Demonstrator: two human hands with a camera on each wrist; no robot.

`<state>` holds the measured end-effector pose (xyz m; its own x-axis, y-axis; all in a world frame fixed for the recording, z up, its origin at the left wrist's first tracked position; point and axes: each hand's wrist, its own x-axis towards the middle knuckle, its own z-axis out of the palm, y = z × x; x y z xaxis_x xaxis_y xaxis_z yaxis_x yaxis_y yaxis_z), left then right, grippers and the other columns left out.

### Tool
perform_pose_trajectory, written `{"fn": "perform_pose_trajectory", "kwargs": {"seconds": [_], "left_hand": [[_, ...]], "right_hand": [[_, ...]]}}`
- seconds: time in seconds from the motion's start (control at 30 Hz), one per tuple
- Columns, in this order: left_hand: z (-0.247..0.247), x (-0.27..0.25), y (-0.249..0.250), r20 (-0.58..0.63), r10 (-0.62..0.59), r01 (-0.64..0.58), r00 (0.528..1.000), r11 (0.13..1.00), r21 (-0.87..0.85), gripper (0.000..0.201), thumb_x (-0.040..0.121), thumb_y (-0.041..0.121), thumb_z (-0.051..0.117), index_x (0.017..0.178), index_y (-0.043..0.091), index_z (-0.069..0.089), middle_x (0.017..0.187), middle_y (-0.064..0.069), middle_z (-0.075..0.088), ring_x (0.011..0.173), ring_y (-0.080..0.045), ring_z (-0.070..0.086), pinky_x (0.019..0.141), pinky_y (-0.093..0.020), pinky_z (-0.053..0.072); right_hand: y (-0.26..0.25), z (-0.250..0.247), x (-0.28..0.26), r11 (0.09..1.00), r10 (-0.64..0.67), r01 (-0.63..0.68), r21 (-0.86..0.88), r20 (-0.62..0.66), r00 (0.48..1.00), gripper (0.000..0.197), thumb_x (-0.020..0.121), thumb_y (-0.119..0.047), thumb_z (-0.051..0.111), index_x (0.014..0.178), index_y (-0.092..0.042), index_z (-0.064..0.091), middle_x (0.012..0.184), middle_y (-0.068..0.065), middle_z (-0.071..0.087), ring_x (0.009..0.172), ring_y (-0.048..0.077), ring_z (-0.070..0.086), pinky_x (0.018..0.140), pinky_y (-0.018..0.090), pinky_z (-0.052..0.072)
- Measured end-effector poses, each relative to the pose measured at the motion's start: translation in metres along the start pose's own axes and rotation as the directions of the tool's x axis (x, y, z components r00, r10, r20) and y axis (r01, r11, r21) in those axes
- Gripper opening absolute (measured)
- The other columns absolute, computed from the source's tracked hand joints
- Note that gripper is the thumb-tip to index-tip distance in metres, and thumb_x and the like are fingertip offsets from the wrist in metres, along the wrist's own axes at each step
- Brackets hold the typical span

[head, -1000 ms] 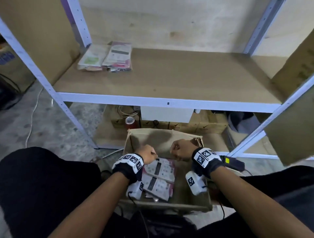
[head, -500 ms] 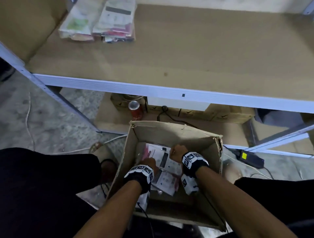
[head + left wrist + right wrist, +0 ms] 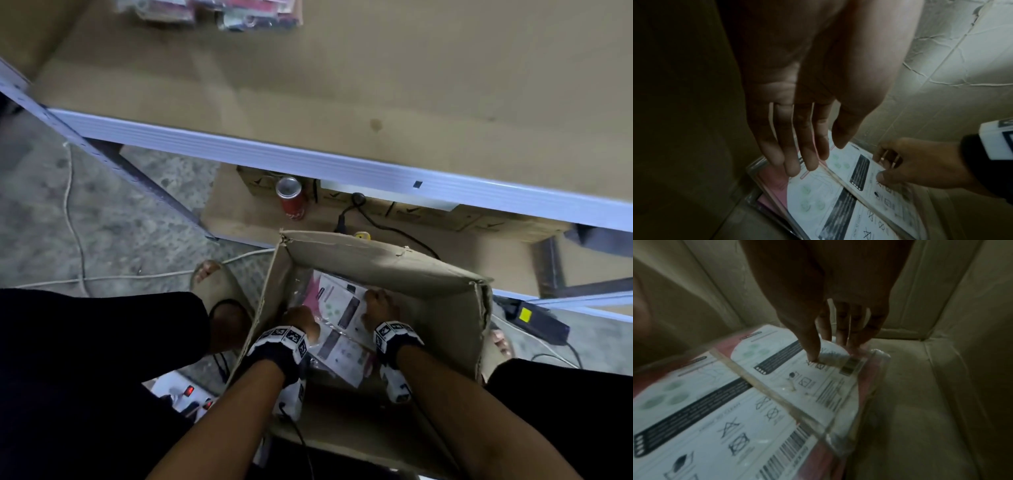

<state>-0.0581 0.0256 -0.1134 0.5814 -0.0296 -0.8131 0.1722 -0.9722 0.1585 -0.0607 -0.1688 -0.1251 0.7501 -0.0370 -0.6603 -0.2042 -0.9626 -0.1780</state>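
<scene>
Grasp step: our right hand point(image 3: 381, 308) pinches the top packet point(image 3: 339, 303), left hand point(image 3: 301, 320) fingers point(image 3: 809, 154) straight alongside; next, we judge, a level lift.

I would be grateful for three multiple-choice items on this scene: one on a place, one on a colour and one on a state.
1. Where are the left hand and right hand?
A. on the floor
B. in the box
C. in a drawer

2. The can under the shelf is:
A. red
B. blue
C. green

3. The right hand:
A. hangs free
B. holds the can
C. pinches a packet

Answers: 1 B, both hands are below the box rim; 2 A, its side shows red; 3 C, its thumb lies on top and its fingers curl round the packet's edge.
</scene>
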Motion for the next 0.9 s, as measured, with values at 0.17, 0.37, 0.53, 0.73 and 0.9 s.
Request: {"fn": "perform_pose_trajectory", "kwargs": {"seconds": [0.17,0.37,0.53,0.73,0.9], "left_hand": [[0.009,0.008,-0.005,-0.037,0.013,-0.013,0.999,1.000,0.011,0.035,0.095,0.022,0.047,0.121,0.006,0.063,0.130,-0.015,0.063,0.117,-0.029,0.061,0.099,-0.033,0.049],[0.005,0.008,-0.003,-0.033,-0.082,0.081,0.996,0.995,-0.057,0.039,0.095,0.023,0.050,0.123,-0.002,0.060,0.133,-0.020,0.059,0.120,-0.033,0.059,0.095,-0.033,0.049],[0.010,0.007,-0.005,-0.092,-0.056,0.043,0.994,0.990,-0.134,0.038,0.096,0.019,0.054,0.128,0.000,0.058,0.131,-0.020,0.060,0.120,-0.033,0.059,0.100,-0.037,0.049],[-0.002,0.004,0.006,-0.097,-0.020,0.017,0.995,0.999,-0.028,0.029,0.097,0.023,0.044,0.106,0.005,0.065,0.121,-0.016,0.066,0.108,-0.031,0.064,0.081,-0.031,0.049],[-0.015,0.016,0.029,-0.110,0.015,-0.025,0.994,0.996,-0.083,0.030,0.096,0.019,0.048,0.115,0.001,0.064,0.122,-0.019,0.065,0.113,-0.033,0.062,0.094,-0.034,0.051]], "right_hand": [[0.010,0.007,-0.006,0.990,-0.063,0.057,0.125,0.041,0.997,0.033,0.092,-0.016,0.058,0.125,-0.012,0.053,0.133,0.014,0.051,0.125,0.031,0.050,0.104,0.039,0.042],[-0.003,0.010,-0.016,0.969,-0.165,0.129,0.213,0.160,0.973,0.023,0.085,-0.014,0.069,0.107,-0.009,0.063,0.121,0.014,0.064,0.116,0.027,0.059,0.092,0.029,0.046],[-0.027,0.034,-0.030,0.981,-0.157,0.128,0.147,0.208,0.965,0.037,0.084,-0.010,0.068,0.119,-0.006,0.060,0.125,0.014,0.062,0.118,0.029,0.059,0.096,0.034,0.048],[-0.026,0.034,-0.036,0.972,-0.114,0.057,0.227,0.245,0.963,0.053,0.082,-0.011,0.072,0.130,-0.005,0.050,0.126,0.014,0.061,0.118,0.030,0.059,0.096,0.035,0.049],[-0.010,0.024,-0.039,0.968,-0.150,0.072,0.240,0.325,0.934,0.035,0.079,-0.018,0.075,0.111,-0.006,0.068,0.119,0.013,0.066,0.109,0.027,0.063,0.079,0.025,0.045]]}}
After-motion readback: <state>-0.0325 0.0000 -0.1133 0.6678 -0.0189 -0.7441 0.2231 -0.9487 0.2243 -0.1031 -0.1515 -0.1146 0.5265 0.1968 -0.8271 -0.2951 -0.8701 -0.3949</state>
